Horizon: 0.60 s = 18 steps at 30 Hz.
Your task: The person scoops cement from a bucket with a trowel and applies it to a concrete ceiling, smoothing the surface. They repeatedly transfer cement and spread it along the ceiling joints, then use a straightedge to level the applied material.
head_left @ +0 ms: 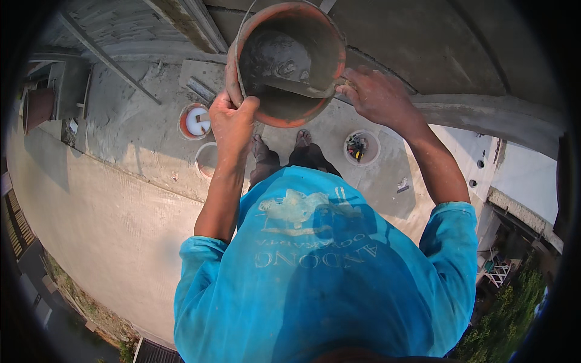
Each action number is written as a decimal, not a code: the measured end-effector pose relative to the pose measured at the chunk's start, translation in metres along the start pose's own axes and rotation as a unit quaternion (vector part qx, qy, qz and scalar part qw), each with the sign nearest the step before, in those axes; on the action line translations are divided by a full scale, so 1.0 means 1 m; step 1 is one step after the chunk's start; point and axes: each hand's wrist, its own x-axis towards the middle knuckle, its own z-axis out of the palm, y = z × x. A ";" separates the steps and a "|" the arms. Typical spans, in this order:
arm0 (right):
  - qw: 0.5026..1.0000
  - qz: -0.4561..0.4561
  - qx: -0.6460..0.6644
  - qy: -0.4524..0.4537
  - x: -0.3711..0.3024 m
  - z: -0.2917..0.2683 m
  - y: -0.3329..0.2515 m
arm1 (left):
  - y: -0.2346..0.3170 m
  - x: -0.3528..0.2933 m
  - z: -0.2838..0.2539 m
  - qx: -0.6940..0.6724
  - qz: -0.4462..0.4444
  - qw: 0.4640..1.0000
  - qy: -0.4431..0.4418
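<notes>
At the top of the view an orange-red bucket (337, 36) is tilted toward me, with wet grey cement mix (281, 54) inside. My left hand (233, 124) is closed round its near left rim, beside the thin wire handle. On the opposite side, my right hand (381, 97) is closed on a trowel (302, 86), at the bucket's right rim. The trowel's long grey blade reaches across the bucket's mouth, coated in cement. Its handle is mostly hidden by my fingers.
Below stand a small bucket (183, 125) with white contents, another pale bucket (206, 158) partly behind my left forearm, and a white bucket (376, 148) holding tools. A long bar (112, 60) leans at the left. A grey plastered wall (423, 48) rises at the upper right.
</notes>
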 end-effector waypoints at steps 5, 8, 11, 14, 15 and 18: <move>0.995 0.021 -0.010 -0.096 0.020 0.004 -0.008 | 0.004 0.004 0.004 0.062 0.048 0.997 0.012; 0.999 0.004 0.031 -0.037 0.019 0.024 0.001 | 0.008 0.004 0.003 0.111 0.030 0.993 -0.021; 0.998 0.011 0.055 -0.040 0.023 0.037 -0.004 | 0.008 0.006 0.001 0.114 0.024 0.993 -0.023; 0.991 0.028 0.097 -0.089 0.020 0.048 -0.011 | 0.019 0.000 0.011 0.118 0.051 0.992 -0.013; 0.989 0.025 0.114 -0.094 0.024 0.053 -0.012 | 0.021 0.002 0.011 0.148 0.027 0.988 -0.021; 0.954 0.005 0.277 -0.112 0.021 0.081 0.000 | 0.016 0.003 0.017 0.141 0.058 0.988 -0.020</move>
